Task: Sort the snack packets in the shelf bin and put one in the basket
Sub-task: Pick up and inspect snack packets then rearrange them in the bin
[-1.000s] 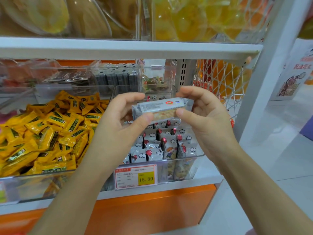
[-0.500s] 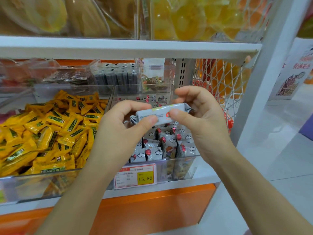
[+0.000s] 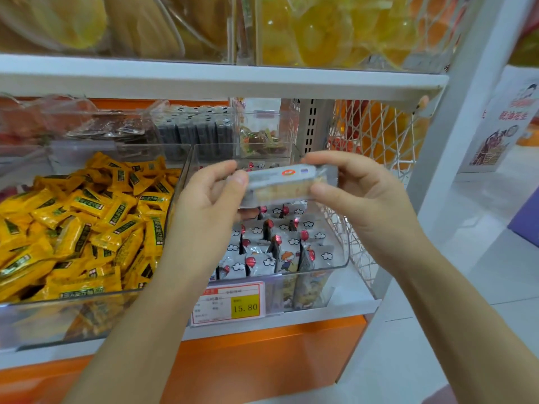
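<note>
Holding one snack packet (image 3: 284, 182) crosswise above the shelf bin (image 3: 345, 253), the person pinches it at both ends: the left hand (image 3: 204, 205) has thumb and fingers closed on its nine o'clock end, and the right hand (image 3: 360, 199) grips the three o'clock end. It looks light. A thin, glossy film wraps a pale block, probably a biscuit or cake, so I judge it fairly stiff through the middle yet crushable, with a wrapper that may slip. The ends seem the safest hold, since squeezing the middle could break the filling; one hand should carry it easily. At six o'clock below it, the other grey packets (image 3: 259, 262) stand in rows in the bin, behind a price tag (image 3: 229, 303). Yellow packets (image 3: 87, 217) fill the neighbouring bin at nine o'clock. White wire mesh (image 3: 379, 147) shows at three o'clock; I cannot tell whether it is the basket.
</note>
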{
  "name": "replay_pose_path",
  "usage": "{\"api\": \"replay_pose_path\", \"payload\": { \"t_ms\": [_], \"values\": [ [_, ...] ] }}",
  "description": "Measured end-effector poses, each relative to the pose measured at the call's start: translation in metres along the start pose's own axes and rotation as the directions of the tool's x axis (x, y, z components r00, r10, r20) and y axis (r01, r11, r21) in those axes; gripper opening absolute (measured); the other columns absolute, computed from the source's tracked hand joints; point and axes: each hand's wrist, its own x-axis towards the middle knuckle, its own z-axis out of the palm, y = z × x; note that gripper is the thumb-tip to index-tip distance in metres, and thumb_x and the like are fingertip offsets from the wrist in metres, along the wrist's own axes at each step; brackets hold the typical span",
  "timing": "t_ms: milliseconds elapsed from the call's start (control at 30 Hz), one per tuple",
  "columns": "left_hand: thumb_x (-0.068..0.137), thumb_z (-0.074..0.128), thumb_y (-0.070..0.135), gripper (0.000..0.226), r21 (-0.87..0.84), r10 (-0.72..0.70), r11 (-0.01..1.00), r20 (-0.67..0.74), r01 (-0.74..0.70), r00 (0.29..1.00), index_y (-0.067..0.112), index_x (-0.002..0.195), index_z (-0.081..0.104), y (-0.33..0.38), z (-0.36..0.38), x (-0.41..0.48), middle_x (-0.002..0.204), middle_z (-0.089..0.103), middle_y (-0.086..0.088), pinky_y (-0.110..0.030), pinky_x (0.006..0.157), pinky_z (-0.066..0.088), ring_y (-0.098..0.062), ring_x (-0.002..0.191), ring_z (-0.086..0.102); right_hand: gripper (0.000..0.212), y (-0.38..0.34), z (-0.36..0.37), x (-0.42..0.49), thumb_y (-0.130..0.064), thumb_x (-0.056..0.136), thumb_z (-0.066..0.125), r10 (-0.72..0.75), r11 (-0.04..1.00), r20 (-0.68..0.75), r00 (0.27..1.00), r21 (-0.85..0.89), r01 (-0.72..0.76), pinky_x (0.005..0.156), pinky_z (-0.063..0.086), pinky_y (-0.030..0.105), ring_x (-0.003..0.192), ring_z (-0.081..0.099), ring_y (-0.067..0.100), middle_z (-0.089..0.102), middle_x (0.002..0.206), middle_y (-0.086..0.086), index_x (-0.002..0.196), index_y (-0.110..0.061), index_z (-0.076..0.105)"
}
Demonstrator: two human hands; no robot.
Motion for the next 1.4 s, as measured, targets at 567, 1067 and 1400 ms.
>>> {"api": "replay_pose_path", "payload": {
  "t_ms": [567,1067,1400],
  "values": [
    [0.098,0.024,0.044,0.045,0.715,-0.022,0.522,0.556,-0.465,0.831,0.027,0.135,0.041,-0.03,0.015,-0.002,0.141,0.037,0.013,-0.036,0.114,0.001,-0.003,0.136,0.015,0.01,0.007,0.002,0.007,-0.015,0.09,0.056,-0.028,0.92,-0.281,0.959,-0.382,-0.085,0.06,0.054,0.043,0.065,0.06,0.026,0.061,0.091,0.003,0.098,-0.021,0.056],
    [0.084,0.059,0.041,0.02,0.575,0.123,0.684,0.517,-0.45,0.847,0.032,0.101,0.064,-0.023,0.001,-0.008,0.098,0.055,0.018,-0.025,0.09,0.031,-0.005,0.103,0.034,0.028,-0.007,0.011,0.027,-0.038,0.078,0.071,-0.023,0.621,-0.056,0.998,-0.783,-0.029,0.048,0.037,0.008,0.051,0.043,0.0,0.046,0.058,-0.012,0.066,-0.023,0.051],
    [0.081,0.055,0.035,0.009,0.508,0.113,0.778,0.465,-0.369,0.878,0.031,0.076,0.062,-0.016,-0.008,-0.003,0.092,0.055,0.015,-0.008,0.081,0.031,-0.003,0.097,0.045,0.038,0.021,0.036,0.033,-0.044,0.093,0.045,0.261,0.25,0.336,0.905,-0.929,0.273,0.071,0.03,0.032,0.089,0.032,0.018,0.046,0.075,-0.004,0.079,-0.015,0.066]
  ]
}}
